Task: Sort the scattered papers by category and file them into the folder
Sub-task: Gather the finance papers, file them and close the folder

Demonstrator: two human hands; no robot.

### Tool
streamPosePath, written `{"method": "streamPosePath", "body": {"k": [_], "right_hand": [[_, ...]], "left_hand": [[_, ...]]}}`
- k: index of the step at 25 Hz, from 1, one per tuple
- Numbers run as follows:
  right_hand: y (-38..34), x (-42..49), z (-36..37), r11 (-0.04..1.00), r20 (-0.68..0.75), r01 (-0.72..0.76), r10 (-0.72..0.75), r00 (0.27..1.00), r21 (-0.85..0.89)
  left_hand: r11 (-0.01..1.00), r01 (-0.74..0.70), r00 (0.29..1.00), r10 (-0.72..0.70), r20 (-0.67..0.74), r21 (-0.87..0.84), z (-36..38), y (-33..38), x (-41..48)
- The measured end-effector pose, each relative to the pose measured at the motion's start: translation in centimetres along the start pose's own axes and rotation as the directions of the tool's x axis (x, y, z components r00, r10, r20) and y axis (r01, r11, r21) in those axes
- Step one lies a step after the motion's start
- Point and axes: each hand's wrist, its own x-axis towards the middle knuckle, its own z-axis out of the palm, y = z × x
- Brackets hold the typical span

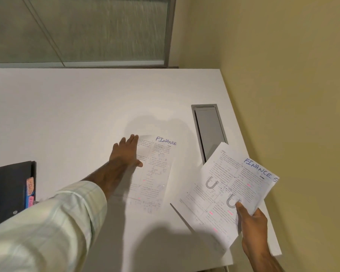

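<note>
My left hand (127,152) lies flat with the fingers straight and together, palm down on the left edge of the loose sheet (155,173) that rests on the white table (67,114); it presses the sheet but has nothing gripped. The sheet is headed FINANCE in blue pen, the same as the top page of the sheaf (230,185) that my right hand (251,218) pinches at its near corner, thumb on top and fingers underneath, holding it in the air over the table's right side and partly over the grey hatch (210,130). A single page like this is nearly weightless and limp, and I judge it will cling flat to the smooth top, so pinching it straight up would be hard. Better to drag it with my flat fingers until a corner lifts or overhangs, then take it by that edge between thumb and fingers. It creases and tears easily, so a light touch is enough. The sheaf is a little stiffer but it fans and droops away from my grip, and the pages could slide apart. The dark folder (8,189) with its coloured tabs (30,191) sits well apart at the table's left edge
</note>
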Motion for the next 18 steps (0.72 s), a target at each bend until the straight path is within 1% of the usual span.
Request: {"method": "streamPosePath", "body": {"k": [3, 5, 6, 7, 9, 10, 12, 14, 15, 16, 18], "right_hand": [[-0.3, -0.3, 0.3, 1.0, 0.006, -0.003, 0.003, 1.0, 0.022], [-0.6, -0.6, 0.9, 1.0, 0.03, 0.0, -0.001, 1.0, 0.018], [-0.6, -0.7, 1.0, 1.0, 0.036, 0.006, -0.006, 0.999, 0.021], [-0.7, -0.7, 1.1, 1.0, 0.038, 0.013, -0.014, 0.999, 0.024], [-1.1, -0.8, 1.1, 0.999, 0.04, 0.03, -0.031, 0.999, 0.028], [-1.4, -0.9, 1.1, 0.999, 0.042, 0.04, -0.041, 0.998, 0.029], [-1.8, -0.9, 0.9, 0.998, 0.043, 0.055, -0.056, 0.997, 0.039], [-2.3, -0.9, 0.8, 0.996, 0.041, 0.072, -0.074, 0.996, 0.047], [-2.5, -0.8, 0.8, 0.995, 0.038, 0.084, -0.086, 0.996, 0.045], [-2.8, -0.5, 0.8, 0.994, 0.035, 0.102, -0.103, 0.994, 0.038], [-3.3, 0.1, 1.0, 0.99, 0.039, 0.142, -0.143, 0.989, 0.024]], "left_hand": [[0.991, -0.011, 1.0, 0.007, -0.025, -0.135, 0.3, 0.8, -1.6], [0.972, -0.043, 0.996, 0.022, -0.092, -0.231, 1.0, 1.0, -2.8], [0.96, -0.037, 0.99, -0.002, -0.141, -0.278, 1.5, 0.9, -3.4], [0.936, -0.008, 0.983, -0.057, -0.174, -0.352, 1.8, 0.9, -4.0], [0.837, 0.062, 0.968, -0.183, -0.171, -0.544, 2.0, 0.6, -5.5], [0.78, 0.078, 0.962, -0.221, -0.157, -0.621, 1.6, 0.5, -6.4], [0.703, 0.081, 0.948, -0.273, -0.163, -0.707, 0.3, 0.4, -8.3], [0.671, 0.068, 0.923, -0.323, -0.209, -0.738, -2.1, 0.0, -10.2], [0.69, 0.045, 0.915, -0.318, -0.247, -0.723, -3.4, -0.2, -11.3], [0.726, -0.001, 0.916, -0.276, -0.293, -0.688, -4.7, -0.5, -12.5], [0.794, -0.135, 0.917, -0.126, -0.378, -0.593, -7.3, -1.1, -15.1]]}}
